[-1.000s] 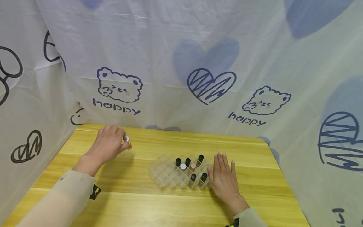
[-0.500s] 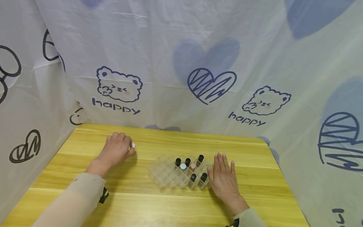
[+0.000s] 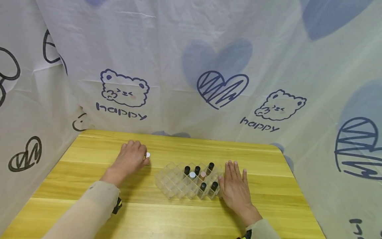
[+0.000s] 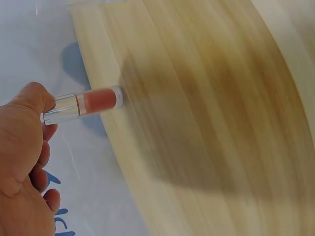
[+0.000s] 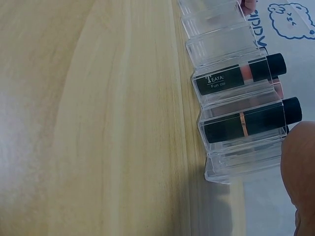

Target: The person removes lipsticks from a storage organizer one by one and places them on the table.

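My left hand (image 3: 130, 160) pinches a lip gloss tube (image 4: 101, 101) by its silvery cap between thumb and fingers; the clear body shows orange-red colour. In the head view its pale end peeks out beside the fingertips, left of a clear lipstick organizer (image 3: 167, 182) with diamond-shaped cells. Several black-capped lipsticks (image 5: 251, 120) stand in the organizer's right half, along with a white-capped tube (image 3: 192, 175) and a pinkish-topped tube (image 3: 203, 175). My right hand (image 3: 235, 191) lies with straight fingers at the organizer's right end, its thumb against the side.
The organizer's left cells hold no tubes. A yellow wood-grain table (image 3: 167, 219) lies under everything. Behind it and at both sides hangs a pale curtain (image 3: 170, 66) printed with hearts and bears, meeting the table's back edge.
My left hand has moved right and slightly down in the head view, bringing the lip gloss tube closer to the organizer. The right hand and the organizer have stayed in place.
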Demonstrator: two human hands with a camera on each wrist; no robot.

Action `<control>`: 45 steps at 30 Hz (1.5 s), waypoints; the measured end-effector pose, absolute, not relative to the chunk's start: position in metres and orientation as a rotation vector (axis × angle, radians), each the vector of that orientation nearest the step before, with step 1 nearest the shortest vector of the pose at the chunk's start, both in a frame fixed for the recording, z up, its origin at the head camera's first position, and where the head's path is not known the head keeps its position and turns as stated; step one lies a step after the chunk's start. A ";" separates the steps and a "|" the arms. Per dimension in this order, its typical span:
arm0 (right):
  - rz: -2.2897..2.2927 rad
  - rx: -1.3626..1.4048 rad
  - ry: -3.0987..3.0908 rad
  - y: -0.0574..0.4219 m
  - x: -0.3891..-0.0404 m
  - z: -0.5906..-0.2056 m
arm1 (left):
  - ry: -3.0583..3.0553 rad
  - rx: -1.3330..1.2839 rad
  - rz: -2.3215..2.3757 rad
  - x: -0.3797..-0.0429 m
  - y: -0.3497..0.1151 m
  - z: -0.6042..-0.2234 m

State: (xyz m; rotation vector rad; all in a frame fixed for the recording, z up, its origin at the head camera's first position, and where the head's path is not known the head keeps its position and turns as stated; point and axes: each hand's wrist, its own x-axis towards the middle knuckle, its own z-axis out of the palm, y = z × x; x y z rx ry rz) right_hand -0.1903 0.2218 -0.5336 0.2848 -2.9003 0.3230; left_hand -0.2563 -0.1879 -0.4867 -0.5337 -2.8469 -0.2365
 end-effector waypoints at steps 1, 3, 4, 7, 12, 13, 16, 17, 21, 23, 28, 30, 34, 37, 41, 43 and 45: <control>0.324 0.286 -2.901 0.222 -0.190 -0.534 | -2.852 -0.533 -0.229 -0.257 -0.187 -0.488; 0.327 0.287 -2.902 0.222 -0.190 -0.533 | -2.857 -0.538 -0.213 -0.257 -0.185 -0.489; 0.327 0.288 -2.901 0.222 -0.190 -0.533 | -2.858 -0.540 -0.210 -0.257 -0.184 -0.489; 0.326 0.290 -2.903 0.222 -0.190 -0.533 | -2.853 -0.544 -0.203 -0.257 -0.182 -0.490; 0.313 0.289 -2.907 0.222 -0.191 -0.534 | -2.838 -0.537 -0.211 -0.258 -0.179 -0.491; 0.309 0.288 -2.908 0.222 -0.191 -0.533 | -2.835 -0.537 -0.212 -0.259 -0.179 -0.491; 0.304 0.285 -2.911 0.222 -0.191 -0.533 | -2.829 -0.538 -0.219 -0.260 -0.178 -0.491; 0.304 0.284 -2.911 0.222 -0.191 -0.533 | -2.832 -0.536 -0.221 -0.260 -0.178 -0.490; 0.316 0.283 -2.913 0.222 -0.191 -0.532 | -2.854 -0.520 -0.234 -0.260 -0.178 -0.489; 0.321 0.281 -2.914 0.222 -0.190 -0.532 | -2.874 -0.505 -0.242 -0.260 -0.178 -0.489; 0.316 0.281 -2.911 0.222 -0.190 -0.531 | -2.903 -0.484 -0.260 -0.259 -0.179 -0.486; 0.314 0.282 -2.907 0.221 -0.190 -0.531 | -2.907 -0.483 -0.268 -0.259 -0.180 -0.486; 0.310 0.283 -2.899 0.221 -0.190 -0.531 | -2.910 -0.481 -0.279 -0.259 -0.181 -0.486; 0.309 0.281 -2.904 0.221 -0.190 -0.531 | -2.915 -0.475 -0.282 -0.260 -0.181 -0.486; 0.311 0.277 -2.910 0.221 -0.190 -0.531 | -2.923 -0.470 -0.291 -0.260 -0.181 -0.486; 0.310 0.275 -2.909 0.221 -0.190 -0.531 | -2.924 -0.468 -0.293 -0.260 -0.181 -0.485; 0.307 0.274 -2.907 0.221 -0.190 -0.531 | -2.925 -0.465 -0.293 -0.260 -0.181 -0.486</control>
